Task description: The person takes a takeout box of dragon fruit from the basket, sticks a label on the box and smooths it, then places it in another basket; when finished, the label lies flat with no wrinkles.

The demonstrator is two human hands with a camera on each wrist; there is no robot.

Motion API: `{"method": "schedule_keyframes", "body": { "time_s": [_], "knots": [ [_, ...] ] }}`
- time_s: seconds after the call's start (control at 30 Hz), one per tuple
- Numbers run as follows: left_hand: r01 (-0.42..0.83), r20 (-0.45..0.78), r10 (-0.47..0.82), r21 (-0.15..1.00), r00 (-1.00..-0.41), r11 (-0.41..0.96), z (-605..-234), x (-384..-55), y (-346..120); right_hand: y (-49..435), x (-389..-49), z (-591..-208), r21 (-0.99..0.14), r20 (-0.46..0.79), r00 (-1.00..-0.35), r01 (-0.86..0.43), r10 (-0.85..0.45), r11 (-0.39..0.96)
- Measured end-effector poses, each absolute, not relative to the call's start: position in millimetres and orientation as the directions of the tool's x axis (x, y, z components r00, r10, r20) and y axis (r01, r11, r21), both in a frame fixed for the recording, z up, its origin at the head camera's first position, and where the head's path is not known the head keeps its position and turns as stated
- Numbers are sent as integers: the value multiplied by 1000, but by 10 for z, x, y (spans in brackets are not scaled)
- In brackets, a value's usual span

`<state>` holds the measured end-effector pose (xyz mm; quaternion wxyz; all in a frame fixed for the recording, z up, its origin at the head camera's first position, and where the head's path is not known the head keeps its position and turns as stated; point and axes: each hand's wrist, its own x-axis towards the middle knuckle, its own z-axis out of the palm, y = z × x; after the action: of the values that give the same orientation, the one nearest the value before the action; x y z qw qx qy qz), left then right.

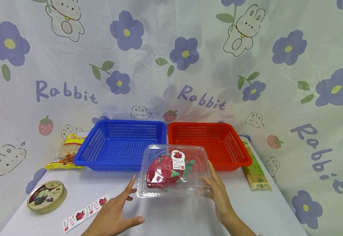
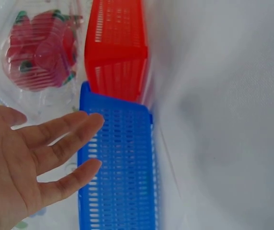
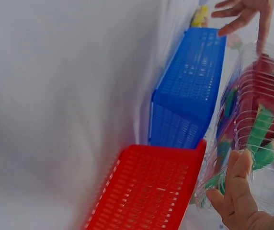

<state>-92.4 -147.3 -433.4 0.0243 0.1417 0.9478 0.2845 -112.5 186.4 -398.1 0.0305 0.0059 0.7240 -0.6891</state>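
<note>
A clear plastic clamshell box [image 1: 196, 178] is held up over the table in front of the baskets, tilted so its lid shows. Inside lies a red dragon fruit [image 1: 163, 172] with green tips, and a dragon fruit sticker [image 1: 178, 160] is on the lid. My right hand [image 1: 218, 190] grips the box by its right end, thumb on the near side. Apart from the box's left edge, my left hand [image 1: 116, 209] is spread with nothing in it. In the left wrist view its fingers [image 2: 62, 143] overlap the blue basket. Below it lies a strip of stickers [image 1: 81, 214].
A blue basket [image 1: 83, 160] and a red basket [image 1: 245, 161] stand side by side at the back. A yellow snack bag [image 1: 66, 152] and a round tin [image 1: 46, 196] are on the left. A green noodle packet [image 1: 257, 172] lies at the right.
</note>
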Motion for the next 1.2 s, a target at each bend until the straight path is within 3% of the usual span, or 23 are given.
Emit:
{"method": "schedule_keyframes", "body": {
  "time_s": [1.2],
  "knots": [
    [163, -108, 284, 607, -953, 778, -4322, -943, -1457, 1972, -1303, -3933, -998, -34, -999, 34, 6, 46]
  ]
}}
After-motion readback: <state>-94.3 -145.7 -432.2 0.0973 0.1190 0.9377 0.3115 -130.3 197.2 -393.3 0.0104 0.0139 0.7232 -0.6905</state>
